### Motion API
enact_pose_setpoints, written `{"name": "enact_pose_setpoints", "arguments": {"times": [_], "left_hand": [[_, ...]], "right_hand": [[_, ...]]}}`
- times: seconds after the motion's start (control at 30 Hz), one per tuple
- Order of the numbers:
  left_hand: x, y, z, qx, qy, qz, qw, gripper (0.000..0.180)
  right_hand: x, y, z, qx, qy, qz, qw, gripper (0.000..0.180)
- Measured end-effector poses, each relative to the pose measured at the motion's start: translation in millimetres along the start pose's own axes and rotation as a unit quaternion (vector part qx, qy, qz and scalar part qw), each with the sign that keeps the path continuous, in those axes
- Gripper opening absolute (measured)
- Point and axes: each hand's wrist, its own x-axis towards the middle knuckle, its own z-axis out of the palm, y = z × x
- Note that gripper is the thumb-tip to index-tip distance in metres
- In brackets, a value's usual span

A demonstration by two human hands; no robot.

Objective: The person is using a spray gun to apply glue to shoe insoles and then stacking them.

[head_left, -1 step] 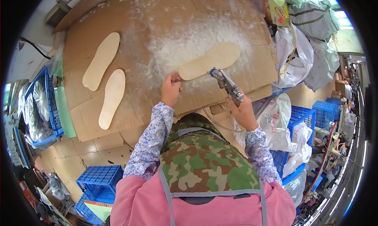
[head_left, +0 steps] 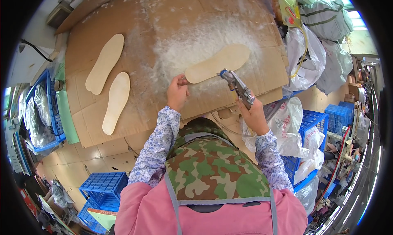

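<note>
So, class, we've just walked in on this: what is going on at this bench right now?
A person stands over a cardboard sheet dusted with white residue. The left hand pinches the near end of a tan insole lying flat on the sheet. The right hand holds a spray gun, nozzle close to that insole's edge. Two more insoles lie side by side further left, untouched. Blue crates sit on the floor nearby.
</note>
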Motion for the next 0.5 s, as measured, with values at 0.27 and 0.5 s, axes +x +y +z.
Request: {"name": "enact_pose_setpoints", "arguments": {"times": [0.27,0.5], "left_hand": [[-2,4,8,-0.005,0.005,0.017,1.0,0.044],[3,5,12,0.005,0.023,0.029,0.999,0.035]], "right_hand": [[16,20,-25,-0.022,0.065,-0.06,0.996,0.018],[27,45,-49,-0.046,0.14,-0.059,0.987,0.017]]}}
